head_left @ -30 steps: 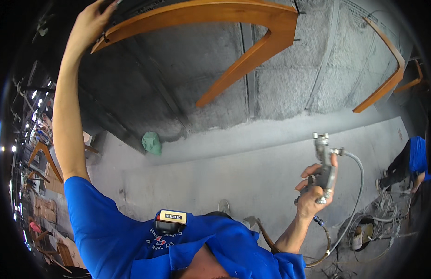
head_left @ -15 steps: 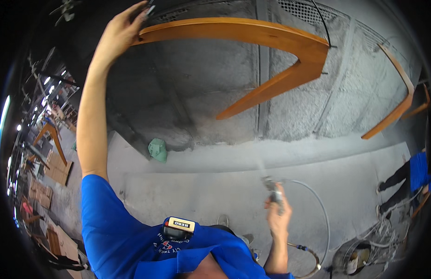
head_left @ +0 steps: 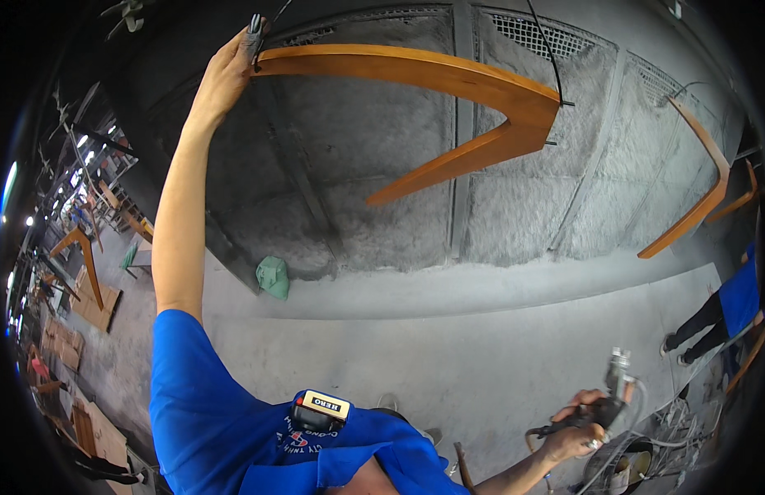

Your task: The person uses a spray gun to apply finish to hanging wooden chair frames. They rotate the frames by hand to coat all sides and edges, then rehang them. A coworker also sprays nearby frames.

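Observation:
An orange-brown, V-shaped wooden furniture leg frame (head_left: 399, 66) hangs from dark wires in front of me. My left hand (head_left: 223, 82) is raised at the upper left, its fingers closed at the frame's left end; a small grey metal piece (head_left: 255, 29) and a wire show by the fingertips, and the exact grip is partly hidden. At the lower right, well below the frame, my right hand (head_left: 582, 429) is closed around a spray gun (head_left: 618, 384). The gun's silver head points up and away. A hose (head_left: 640, 400) is by the gun.
Behind the frame stands a dusty grey booth wall (head_left: 391, 223) with mesh openings. A green bag (head_left: 273, 277) lies at its foot. Another wooden frame (head_left: 704, 198) hangs at right, near a person in blue (head_left: 739, 297). A bucket (head_left: 634, 462) with hoses stands lower right; cardboard (head_left: 95, 305) lies left.
My right hand has swung the spray gun to the right and down; the faint mist at its nozzle no longer shows. The wooden frame has shifted slightly left, with my left hand still at its end.

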### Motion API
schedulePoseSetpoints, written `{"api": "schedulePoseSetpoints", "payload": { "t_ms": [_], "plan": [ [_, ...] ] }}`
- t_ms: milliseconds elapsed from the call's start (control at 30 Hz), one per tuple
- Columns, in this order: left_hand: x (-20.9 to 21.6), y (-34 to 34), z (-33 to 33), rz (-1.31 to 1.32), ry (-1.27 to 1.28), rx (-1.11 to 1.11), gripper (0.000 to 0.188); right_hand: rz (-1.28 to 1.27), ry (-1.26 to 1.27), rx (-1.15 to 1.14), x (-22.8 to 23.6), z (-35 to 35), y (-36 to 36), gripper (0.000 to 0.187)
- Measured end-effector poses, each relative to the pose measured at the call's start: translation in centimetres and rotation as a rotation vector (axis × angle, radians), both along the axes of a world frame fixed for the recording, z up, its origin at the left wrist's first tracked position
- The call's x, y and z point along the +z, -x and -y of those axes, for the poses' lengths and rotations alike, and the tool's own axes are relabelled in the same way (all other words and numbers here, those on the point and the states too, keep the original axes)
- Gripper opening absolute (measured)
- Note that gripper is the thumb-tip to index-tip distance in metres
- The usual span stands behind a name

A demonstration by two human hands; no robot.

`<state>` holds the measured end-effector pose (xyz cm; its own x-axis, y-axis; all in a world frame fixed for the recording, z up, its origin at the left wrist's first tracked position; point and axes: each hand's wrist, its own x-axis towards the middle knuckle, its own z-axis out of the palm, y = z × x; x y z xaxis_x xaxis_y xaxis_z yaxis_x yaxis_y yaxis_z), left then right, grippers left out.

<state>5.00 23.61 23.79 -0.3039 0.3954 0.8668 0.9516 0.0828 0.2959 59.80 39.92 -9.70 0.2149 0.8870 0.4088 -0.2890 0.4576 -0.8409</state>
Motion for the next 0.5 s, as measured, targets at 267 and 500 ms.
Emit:
{"api": "schedulePoseSetpoints", "payload": {
  "t_ms": [267,500],
  "plan": [
    [-6.7,-0.5,3.7,0.065,-0.625,-0.059,0.038,0.437,0.231,0.760,-8.8,4.7,7.5,0.073],
    [-22.2,0.5,5.1,0.500,-0.526,-0.071,0.034,0.403,0.350,0.949,-10.8,6.6,10.3,0.071]
  ]
}}
